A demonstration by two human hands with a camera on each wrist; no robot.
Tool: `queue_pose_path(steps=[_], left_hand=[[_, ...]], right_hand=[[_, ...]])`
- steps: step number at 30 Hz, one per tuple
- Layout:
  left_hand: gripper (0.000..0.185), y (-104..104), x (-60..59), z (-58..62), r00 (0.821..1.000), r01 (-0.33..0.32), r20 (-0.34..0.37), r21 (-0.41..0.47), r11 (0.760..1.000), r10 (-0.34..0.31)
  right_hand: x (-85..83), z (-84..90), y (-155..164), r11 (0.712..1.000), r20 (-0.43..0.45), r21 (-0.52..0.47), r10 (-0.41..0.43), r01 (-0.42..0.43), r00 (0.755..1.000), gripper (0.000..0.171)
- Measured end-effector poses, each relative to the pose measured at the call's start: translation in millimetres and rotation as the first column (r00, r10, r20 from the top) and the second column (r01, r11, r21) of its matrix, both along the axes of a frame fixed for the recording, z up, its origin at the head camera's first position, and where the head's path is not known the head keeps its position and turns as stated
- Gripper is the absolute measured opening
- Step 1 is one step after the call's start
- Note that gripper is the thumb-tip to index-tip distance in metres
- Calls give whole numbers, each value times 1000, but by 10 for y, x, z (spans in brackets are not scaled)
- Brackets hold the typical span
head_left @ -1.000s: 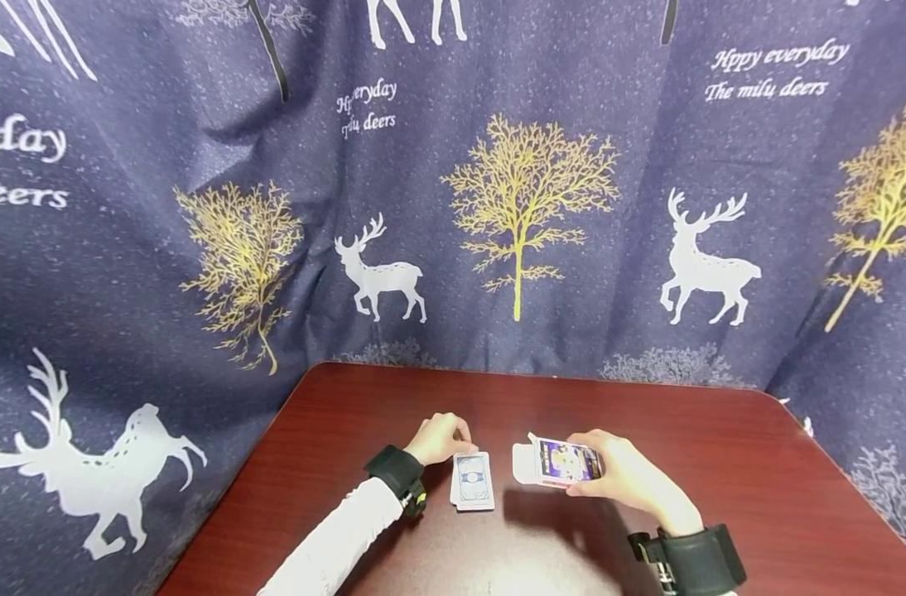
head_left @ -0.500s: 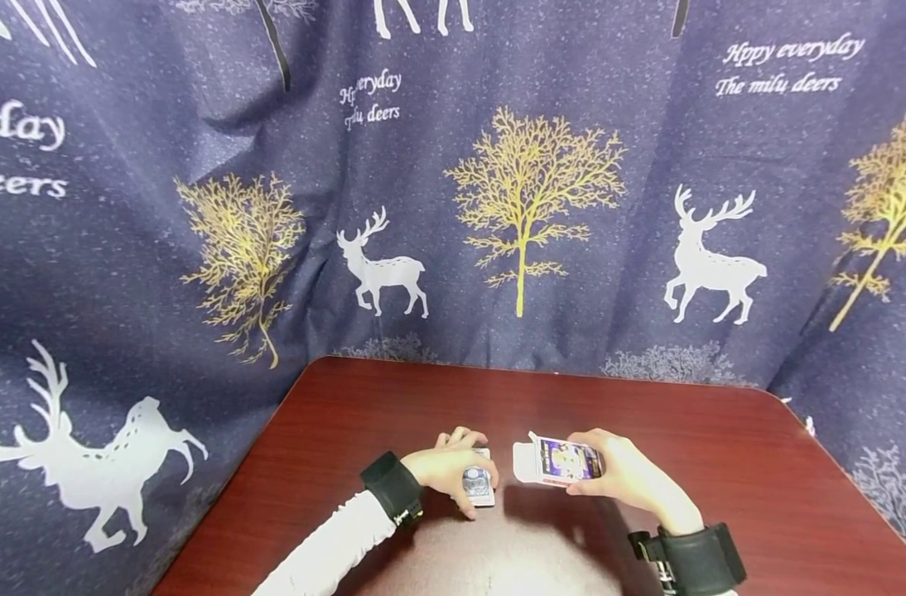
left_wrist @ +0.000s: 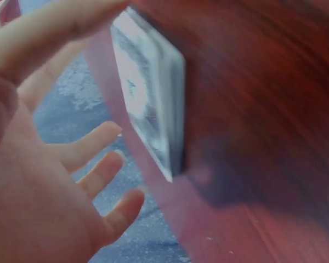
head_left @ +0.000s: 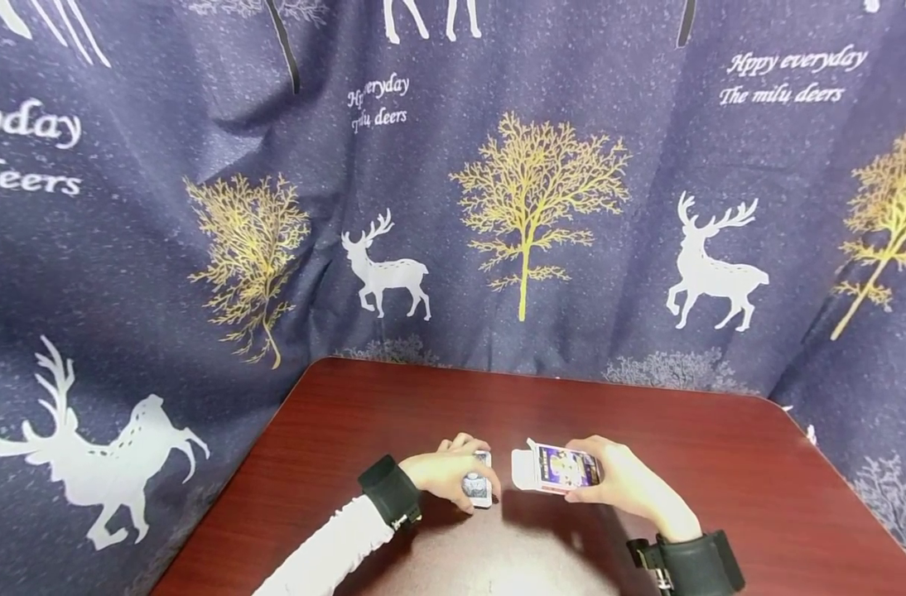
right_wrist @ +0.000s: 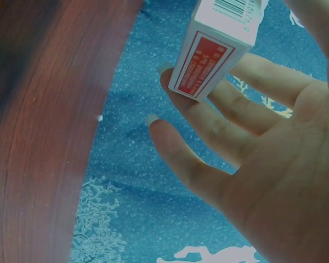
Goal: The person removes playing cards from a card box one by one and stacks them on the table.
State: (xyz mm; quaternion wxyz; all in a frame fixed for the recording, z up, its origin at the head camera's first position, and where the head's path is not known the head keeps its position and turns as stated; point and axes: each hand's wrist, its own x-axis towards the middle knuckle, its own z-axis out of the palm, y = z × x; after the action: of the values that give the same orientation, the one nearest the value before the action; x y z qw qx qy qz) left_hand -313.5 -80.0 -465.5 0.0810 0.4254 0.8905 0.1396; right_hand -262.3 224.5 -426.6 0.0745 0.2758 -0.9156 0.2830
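The left hand (head_left: 444,476) grips the deck of cards (head_left: 479,488) on the table (head_left: 721,463); just beside it, the right hand (head_left: 626,484) holds the card box (head_left: 561,468).

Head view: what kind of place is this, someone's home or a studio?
Probably a small makeshift recording corner rather than a lived-in room. A deer-print curtain closes off every side of a dark red table. On it are only a card deck under the left hand and a card box in the right hand.
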Motion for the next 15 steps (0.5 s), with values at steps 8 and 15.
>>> queue_pose_path(steps=[8,15], left_hand=[[12,268,143,233,980,-152,-65,377,914,189],[9,468,209,385,961,-229,-24,488,842,275]], right_hand=[[14,7,-32,1000,-52,7,20,-20,998,55],[22,6,-68,998,-101,0,60,-61,993,55]])
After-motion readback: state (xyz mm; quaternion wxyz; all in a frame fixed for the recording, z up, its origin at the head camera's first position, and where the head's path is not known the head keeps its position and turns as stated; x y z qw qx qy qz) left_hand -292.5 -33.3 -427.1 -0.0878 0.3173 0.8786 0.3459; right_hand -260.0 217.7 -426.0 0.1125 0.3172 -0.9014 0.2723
